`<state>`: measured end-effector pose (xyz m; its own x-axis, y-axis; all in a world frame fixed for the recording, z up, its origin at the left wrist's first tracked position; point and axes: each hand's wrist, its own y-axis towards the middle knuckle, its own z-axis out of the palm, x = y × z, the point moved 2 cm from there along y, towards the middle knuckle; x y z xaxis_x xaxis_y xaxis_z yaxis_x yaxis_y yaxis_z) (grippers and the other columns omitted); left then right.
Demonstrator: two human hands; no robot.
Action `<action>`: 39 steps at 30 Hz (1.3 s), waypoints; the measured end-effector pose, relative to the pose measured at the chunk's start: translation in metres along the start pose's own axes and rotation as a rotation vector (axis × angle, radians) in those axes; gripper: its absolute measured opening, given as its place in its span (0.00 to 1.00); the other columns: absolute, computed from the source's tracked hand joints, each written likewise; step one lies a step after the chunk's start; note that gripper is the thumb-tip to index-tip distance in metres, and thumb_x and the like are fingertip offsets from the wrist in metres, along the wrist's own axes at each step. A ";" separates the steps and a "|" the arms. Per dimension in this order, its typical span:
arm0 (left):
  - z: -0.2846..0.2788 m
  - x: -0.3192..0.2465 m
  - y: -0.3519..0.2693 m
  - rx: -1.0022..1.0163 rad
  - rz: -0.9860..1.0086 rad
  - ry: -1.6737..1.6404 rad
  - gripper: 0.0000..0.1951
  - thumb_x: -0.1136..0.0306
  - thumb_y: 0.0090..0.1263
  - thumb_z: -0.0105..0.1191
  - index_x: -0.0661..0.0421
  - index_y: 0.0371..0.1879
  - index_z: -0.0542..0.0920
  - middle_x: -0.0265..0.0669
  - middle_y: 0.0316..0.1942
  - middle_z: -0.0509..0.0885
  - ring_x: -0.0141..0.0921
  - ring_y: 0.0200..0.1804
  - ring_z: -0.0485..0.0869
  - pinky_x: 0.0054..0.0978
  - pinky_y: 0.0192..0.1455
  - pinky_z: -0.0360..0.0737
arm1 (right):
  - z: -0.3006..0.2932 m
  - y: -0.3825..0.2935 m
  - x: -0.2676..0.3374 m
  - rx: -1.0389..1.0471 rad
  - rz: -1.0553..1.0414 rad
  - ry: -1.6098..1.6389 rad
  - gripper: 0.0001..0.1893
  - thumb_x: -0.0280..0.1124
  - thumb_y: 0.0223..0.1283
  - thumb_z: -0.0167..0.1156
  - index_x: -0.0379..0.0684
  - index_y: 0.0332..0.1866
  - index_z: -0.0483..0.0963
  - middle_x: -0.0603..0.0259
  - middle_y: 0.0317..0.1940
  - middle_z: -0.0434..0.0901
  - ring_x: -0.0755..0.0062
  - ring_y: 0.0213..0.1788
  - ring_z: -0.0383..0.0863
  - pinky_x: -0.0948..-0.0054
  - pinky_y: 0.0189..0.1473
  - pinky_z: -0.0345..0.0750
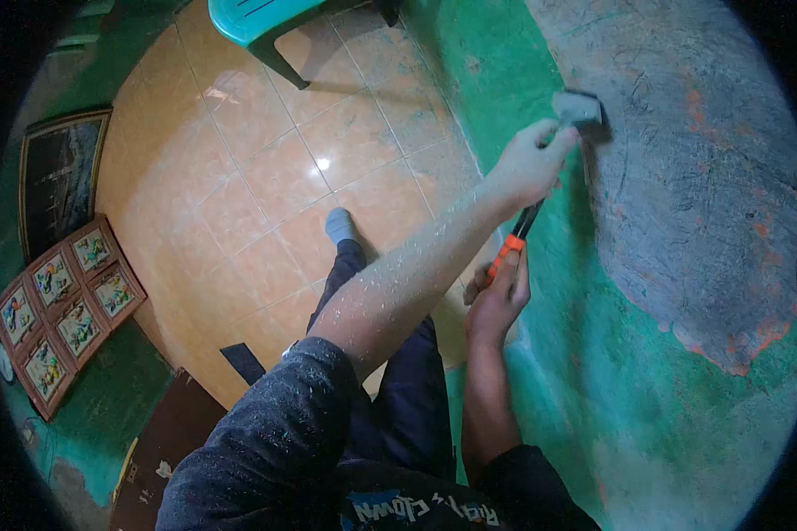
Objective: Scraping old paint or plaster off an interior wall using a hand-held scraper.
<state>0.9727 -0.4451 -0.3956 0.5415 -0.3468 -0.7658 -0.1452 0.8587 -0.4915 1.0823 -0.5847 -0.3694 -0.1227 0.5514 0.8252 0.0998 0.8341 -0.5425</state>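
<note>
A long-handled scraper with a black and orange handle is held in both of my hands. My left hand grips the shaft just below the wide grey head. Lower down, my right hand is closed around the orange grip. The head lies at the border between green paint and a bare grey patch on the wall; its blade edge is blurred. Pale flakes cling to my left forearm and dark sleeve.
A turquoise plastic chair stands on the tiled floor ahead. To the left are a framed picture, a wooden panel frame with bird figures and a brown wooden board. My socked foot rests on the tiles.
</note>
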 end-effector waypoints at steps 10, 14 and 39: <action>-0.007 -0.015 0.009 -0.028 -0.009 0.044 0.21 0.49 0.79 0.55 0.58 0.50 0.78 0.39 0.29 0.82 0.32 0.25 0.83 0.35 0.29 0.81 | 0.011 0.003 -0.006 -0.005 -0.036 -0.009 0.19 0.50 0.82 0.50 0.44 0.54 0.74 0.70 0.23 0.68 0.81 0.18 0.65 0.76 0.16 0.63; 0.001 -0.009 -0.009 0.027 -0.058 0.062 0.22 0.48 0.79 0.54 0.59 0.51 0.78 0.42 0.30 0.84 0.32 0.25 0.84 0.35 0.29 0.81 | 0.005 -0.007 -0.014 -0.090 -0.015 0.019 0.18 0.51 0.81 0.50 0.45 0.48 0.73 0.70 0.22 0.67 0.81 0.17 0.64 0.75 0.16 0.61; -0.012 -0.037 0.009 0.088 -0.119 0.371 0.29 0.45 0.76 0.56 0.60 0.60 0.81 0.54 0.50 0.88 0.48 0.53 0.87 0.42 0.56 0.81 | 0.015 -0.027 0.008 -0.140 0.143 0.081 0.24 0.49 0.82 0.50 0.42 0.70 0.69 0.71 0.24 0.67 0.82 0.18 0.68 0.76 0.16 0.64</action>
<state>0.9420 -0.4294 -0.3767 0.2123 -0.5450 -0.8111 -0.0192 0.8276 -0.5610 1.0638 -0.6024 -0.3501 -0.0183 0.6563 0.7543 0.2474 0.7339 -0.6326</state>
